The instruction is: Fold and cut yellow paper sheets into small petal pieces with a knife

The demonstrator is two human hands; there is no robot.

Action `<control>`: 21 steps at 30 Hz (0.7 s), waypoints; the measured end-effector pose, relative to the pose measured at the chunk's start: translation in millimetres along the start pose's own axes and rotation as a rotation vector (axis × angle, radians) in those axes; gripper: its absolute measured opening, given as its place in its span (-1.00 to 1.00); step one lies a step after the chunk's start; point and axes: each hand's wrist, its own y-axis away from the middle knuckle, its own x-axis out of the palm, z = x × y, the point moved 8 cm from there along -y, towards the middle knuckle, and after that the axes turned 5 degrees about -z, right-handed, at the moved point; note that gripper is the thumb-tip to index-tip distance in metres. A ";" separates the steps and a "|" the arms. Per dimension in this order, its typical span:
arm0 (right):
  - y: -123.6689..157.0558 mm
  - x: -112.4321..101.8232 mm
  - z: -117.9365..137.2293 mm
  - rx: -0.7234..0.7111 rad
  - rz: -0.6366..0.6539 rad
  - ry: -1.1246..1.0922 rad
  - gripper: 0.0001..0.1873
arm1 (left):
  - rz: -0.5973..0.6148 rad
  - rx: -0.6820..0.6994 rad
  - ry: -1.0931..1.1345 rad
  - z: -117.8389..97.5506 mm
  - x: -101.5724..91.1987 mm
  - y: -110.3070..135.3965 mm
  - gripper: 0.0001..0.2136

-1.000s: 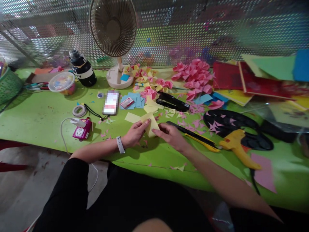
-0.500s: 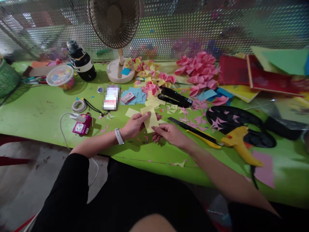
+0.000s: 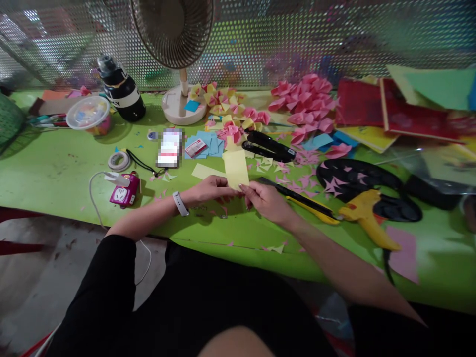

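Note:
A pale yellow paper rectangle (image 3: 236, 168) stands upright over the green table (image 3: 55, 173), pinched at its lower edge by both my hands. My left hand (image 3: 210, 189), with a white band on the wrist, grips its lower left corner. My right hand (image 3: 264, 201) grips its lower right corner. Another yellow sheet (image 3: 204, 171) lies flat just behind my left hand. Small pink and yellow paper offcuts are scattered around my hands.
A black stapler (image 3: 267, 146), black-and-yellow scissors (image 3: 301, 201) and a yellow glue gun (image 3: 368, 218) lie to the right. Folded pink pieces (image 3: 305, 106), blue squares (image 3: 210, 146), a fan (image 3: 178, 106), a black bottle (image 3: 122, 91), a tape roll (image 3: 119, 160) and a pink socket (image 3: 124, 191) sit behind and left.
The yellow paper has been unfolded and raised from a tilted, folded shape to an upright rectangle. Both hands slid down to its lower edge.

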 end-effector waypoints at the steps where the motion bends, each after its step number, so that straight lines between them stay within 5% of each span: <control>1: -0.6 0.4 0.8 -0.024 -0.014 0.037 -0.30 | 0.009 -0.002 0.007 1.3 1.3 -0.1 -0.70; 8: 1.5 7.9 2.9 -0.045 -0.017 0.100 -0.34 | 0.022 0.029 -0.021 0.0 4.0 -0.3 -0.69; 21: -3.4 -17.8 -7.4 0.086 -0.116 -0.225 -0.31 | 0.009 -0.015 -0.051 -11.7 -11.7 0.9 -0.77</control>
